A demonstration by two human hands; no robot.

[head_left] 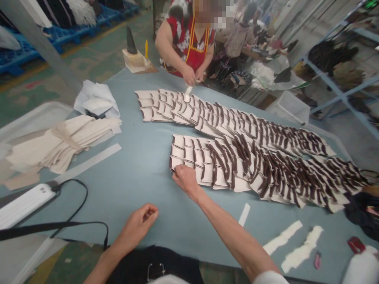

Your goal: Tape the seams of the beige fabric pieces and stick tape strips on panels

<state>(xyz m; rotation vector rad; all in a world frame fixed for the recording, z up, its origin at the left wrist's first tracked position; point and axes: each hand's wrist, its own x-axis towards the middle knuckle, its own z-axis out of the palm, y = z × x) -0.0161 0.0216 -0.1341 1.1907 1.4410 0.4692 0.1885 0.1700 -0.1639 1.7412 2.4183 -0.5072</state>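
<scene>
Two long overlapping rows of cream pieces with dark brown edges lie on the blue-grey table (139,173). My right hand (185,178) reaches across and pinches the leftmost piece of the near row (251,165), fingers closed on its corner. My left hand (139,225) rests near the table's front edge, fingers curled into a loose fist with nothing visible in it. The far row (225,118) runs from the table's middle toward the right.
A person in a red apron stands at the far side, both hands (192,77) on a piece at the far row's end. A stack of cream cloth pieces (62,144) lies left. A white device with black cable (23,203) sits front left. White strips (296,244) lie front right.
</scene>
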